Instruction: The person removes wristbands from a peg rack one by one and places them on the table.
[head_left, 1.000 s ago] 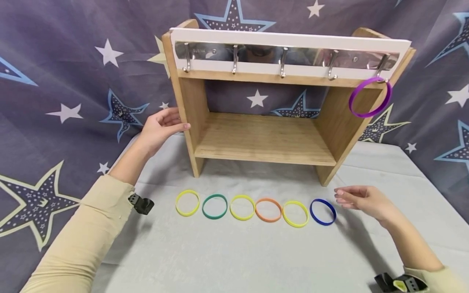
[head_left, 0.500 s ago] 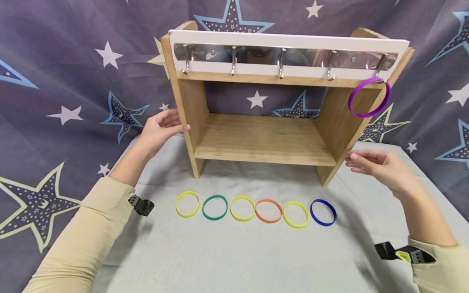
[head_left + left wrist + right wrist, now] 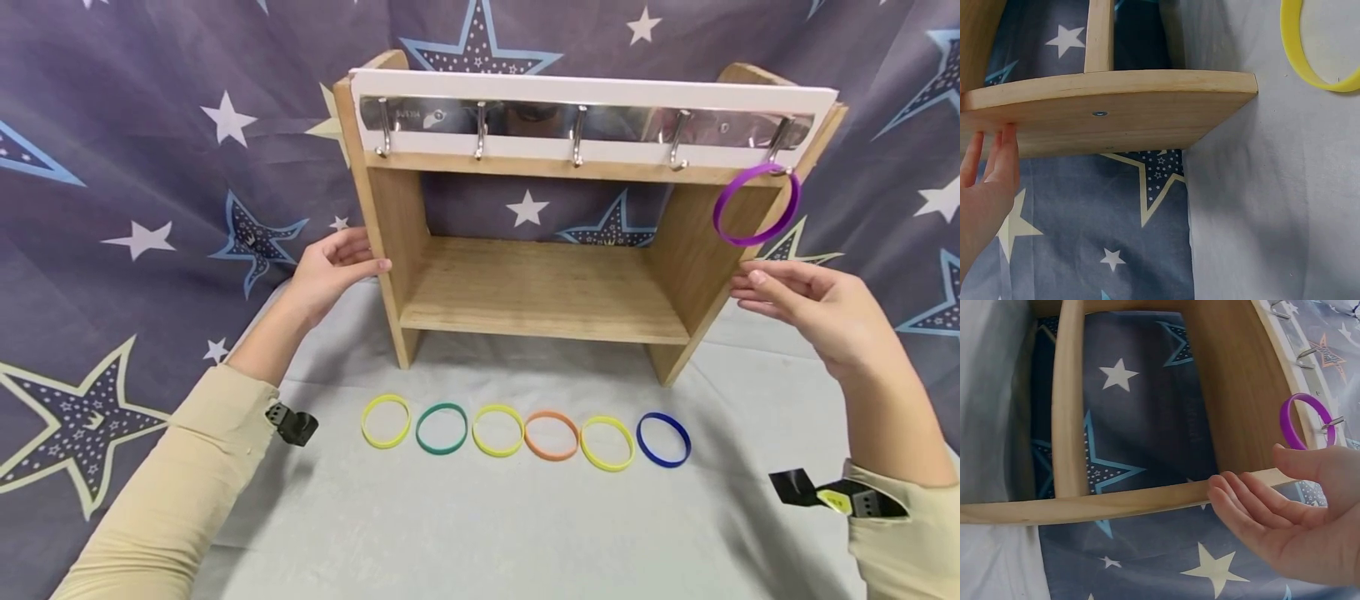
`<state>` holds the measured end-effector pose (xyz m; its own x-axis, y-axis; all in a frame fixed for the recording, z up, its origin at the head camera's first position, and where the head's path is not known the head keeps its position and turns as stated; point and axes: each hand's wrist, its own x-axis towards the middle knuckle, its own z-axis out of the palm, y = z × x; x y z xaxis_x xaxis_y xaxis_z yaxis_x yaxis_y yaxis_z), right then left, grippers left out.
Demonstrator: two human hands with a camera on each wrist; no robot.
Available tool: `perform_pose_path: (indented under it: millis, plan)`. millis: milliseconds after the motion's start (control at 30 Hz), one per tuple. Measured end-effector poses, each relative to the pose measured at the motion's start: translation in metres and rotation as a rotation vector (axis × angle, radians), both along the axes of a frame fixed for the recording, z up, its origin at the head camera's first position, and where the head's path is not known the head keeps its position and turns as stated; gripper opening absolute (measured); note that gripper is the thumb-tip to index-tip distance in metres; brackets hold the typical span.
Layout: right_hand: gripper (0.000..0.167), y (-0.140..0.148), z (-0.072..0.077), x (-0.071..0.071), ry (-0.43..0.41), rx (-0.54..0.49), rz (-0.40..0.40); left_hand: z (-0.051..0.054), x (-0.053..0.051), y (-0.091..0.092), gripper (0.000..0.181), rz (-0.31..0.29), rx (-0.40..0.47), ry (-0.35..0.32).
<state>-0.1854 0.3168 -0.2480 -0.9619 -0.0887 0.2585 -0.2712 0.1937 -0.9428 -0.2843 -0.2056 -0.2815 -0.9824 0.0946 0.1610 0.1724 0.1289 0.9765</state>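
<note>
My left hand (image 3: 326, 271) holds the left side panel of a small wooden shelf (image 3: 540, 292), thumb on the front edge and fingers against the outer face. In the left wrist view those fingers are straight. My right hand (image 3: 832, 312) is at the shelf's right side panel with nothing in it; whether its fingertips touch the wood I cannot tell. Just above it, a purple silicone wristband (image 3: 722, 218) hangs from the rightmost hook (image 3: 780, 142) of a metal rail (image 3: 630, 121) across the shelf's top.
On the grey cloth before the shelf lies a row of wristbands: yellow (image 3: 365, 429), green (image 3: 420, 433), yellow (image 3: 476, 433), orange (image 3: 529, 437), yellow (image 3: 587, 446) and blue (image 3: 642, 437). A star-patterned curtain (image 3: 150, 83) hangs behind.
My right hand has risen from beside the blue wristband to the shelf's right side panel, below the purple wristband. The left hand keeps its hold, and the wristbands stay in place.
</note>
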Motion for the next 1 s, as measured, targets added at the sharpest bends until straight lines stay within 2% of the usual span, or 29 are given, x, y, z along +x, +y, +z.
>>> perform_pose_path:
  millis: [233,500,667,900,1000]
  plan:
    - [0.016,-0.006,0.014,-0.002,0.025,-0.151,-0.022,0.004,-0.001,-0.001,0.057,0.0,-0.007,0.015]
    - [0.016,-0.015,0.023,-0.006,0.047,-0.407,0.028,0.005,0.001,-0.003,0.059,-0.034,0.022,0.031]
    - [0.017,-0.02,0.024,-0.007,0.042,-0.489,0.036,0.004,0.001,-0.003,0.057,-0.033,-0.002,0.026]
    - [0.014,-0.023,0.028,-0.007,0.029,-0.558,-0.041,0.003,0.0,-0.003,0.057,-0.029,-0.031,0.02]
    - [0.014,-0.022,0.029,-0.007,0.026,-0.609,-0.046,0.002,0.0,-0.002,0.058,-0.032,-0.047,0.006]
